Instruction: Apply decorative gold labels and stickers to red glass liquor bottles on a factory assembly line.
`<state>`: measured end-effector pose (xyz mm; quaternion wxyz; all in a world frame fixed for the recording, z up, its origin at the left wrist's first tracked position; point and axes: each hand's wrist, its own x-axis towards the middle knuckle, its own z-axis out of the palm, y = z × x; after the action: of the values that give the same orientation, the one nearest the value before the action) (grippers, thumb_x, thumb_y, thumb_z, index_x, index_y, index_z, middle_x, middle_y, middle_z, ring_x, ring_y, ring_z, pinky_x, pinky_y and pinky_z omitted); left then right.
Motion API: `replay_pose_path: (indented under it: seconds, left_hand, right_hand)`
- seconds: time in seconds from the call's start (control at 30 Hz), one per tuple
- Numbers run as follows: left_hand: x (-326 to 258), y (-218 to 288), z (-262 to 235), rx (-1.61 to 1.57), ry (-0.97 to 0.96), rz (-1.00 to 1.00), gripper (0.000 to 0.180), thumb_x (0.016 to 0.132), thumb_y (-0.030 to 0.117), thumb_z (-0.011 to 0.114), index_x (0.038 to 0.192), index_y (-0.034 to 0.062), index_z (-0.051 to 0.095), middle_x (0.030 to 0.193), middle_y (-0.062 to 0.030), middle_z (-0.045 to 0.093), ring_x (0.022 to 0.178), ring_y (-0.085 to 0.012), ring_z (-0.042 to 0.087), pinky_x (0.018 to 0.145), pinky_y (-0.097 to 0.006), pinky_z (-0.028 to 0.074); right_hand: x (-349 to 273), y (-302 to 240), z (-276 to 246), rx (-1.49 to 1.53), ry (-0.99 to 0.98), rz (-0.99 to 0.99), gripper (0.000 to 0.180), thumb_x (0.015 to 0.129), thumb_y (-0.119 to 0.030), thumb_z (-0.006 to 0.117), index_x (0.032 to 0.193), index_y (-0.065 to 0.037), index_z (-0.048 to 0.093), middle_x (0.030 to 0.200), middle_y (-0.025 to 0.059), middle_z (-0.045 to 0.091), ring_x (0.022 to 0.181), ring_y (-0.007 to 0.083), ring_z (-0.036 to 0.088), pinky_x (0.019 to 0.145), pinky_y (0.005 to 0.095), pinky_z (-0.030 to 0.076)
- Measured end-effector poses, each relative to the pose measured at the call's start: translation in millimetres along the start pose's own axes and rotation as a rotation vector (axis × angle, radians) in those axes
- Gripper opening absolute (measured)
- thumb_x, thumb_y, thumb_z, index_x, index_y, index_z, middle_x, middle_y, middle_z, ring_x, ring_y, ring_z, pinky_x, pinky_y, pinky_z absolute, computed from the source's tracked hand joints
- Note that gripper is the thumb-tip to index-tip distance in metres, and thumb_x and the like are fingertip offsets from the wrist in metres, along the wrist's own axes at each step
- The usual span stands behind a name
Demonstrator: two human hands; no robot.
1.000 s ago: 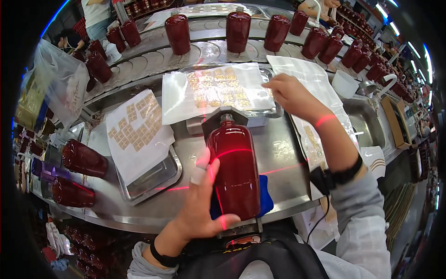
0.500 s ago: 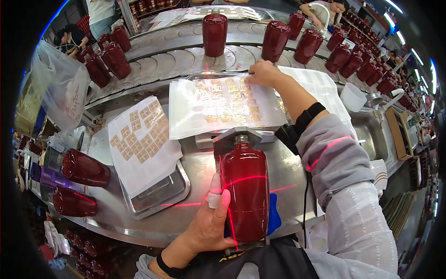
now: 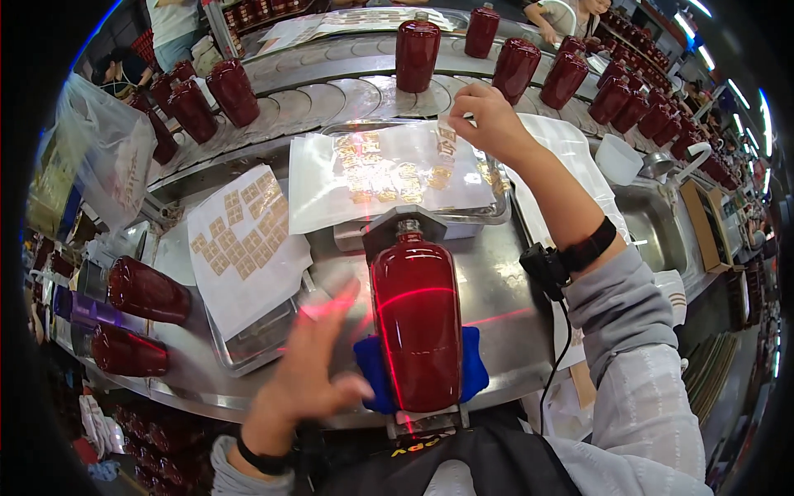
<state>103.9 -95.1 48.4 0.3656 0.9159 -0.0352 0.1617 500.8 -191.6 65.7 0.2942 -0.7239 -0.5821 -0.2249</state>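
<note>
A dark red glass bottle (image 3: 416,331) lies in a metal holder with its neck away from me, resting on a blue pad (image 3: 474,364). Red laser lines cross the glass. My left hand (image 3: 314,364), smeared by motion, is off the bottle to its left, fingers apart and holding nothing. Beyond the neck, a white sheet of gold stickers (image 3: 318,182) covers a metal tray (image 3: 499,213). Over that sheet's far right part, my right hand (image 3: 490,124) pinches the top of a clear strip sticker with gold marks (image 3: 447,145); its lower end seems still against the sheet.
A second sticker sheet (image 3: 240,285) overlaps a metal tray (image 3: 248,351) on the left, near two lying red bottles (image 3: 149,289). Several red bottles (image 3: 418,56) stand on the curved conveyor (image 3: 331,97). A sink (image 3: 653,219) and white cup (image 3: 618,157) are right. Other people work beyond.
My left hand has let go of the bottle and moved left. My right hand has closed on a sticker strip and raised its top end. Bottles on the conveyor have shifted.
</note>
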Motion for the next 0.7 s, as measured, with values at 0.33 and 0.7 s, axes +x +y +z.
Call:
replay_pose_path:
  seconds: [0.33, 0.7]
  left_hand:
    - [200, -71, -53, 0.347, -0.095, -0.013, 0.053, 0.087, 0.023, 0.062, 0.137, 0.0117, 0.051, 0.134, -0.0135, 0.053, 0.124, -0.0326, 0.043, 0.109, -0.042, 0.029]
    - [234, -67, 20, 0.343, -0.006, 0.269, 0.057, 0.076, 0.037, 0.070, 0.121, 0.0077, 0.050, 0.116, -0.0217, 0.053, 0.118, -0.0391, 0.045, 0.101, -0.044, 0.035]
  right_hand:
    - [-8, -32, -64, 0.470, -0.165, 0.173, 0.016, 0.085, -0.018, 0.070, 0.084, -0.003, 0.065, 0.113, 0.0104, 0.061, 0.106, 0.0226, 0.057, 0.092, 0.0341, 0.044]
    - [-12, -28, -70, 0.787, -0.159, 0.378, 0.017, 0.088, -0.019, 0.069, 0.085, -0.003, 0.063, 0.113, 0.0077, 0.059, 0.107, 0.0172, 0.054, 0.094, 0.0309, 0.042]
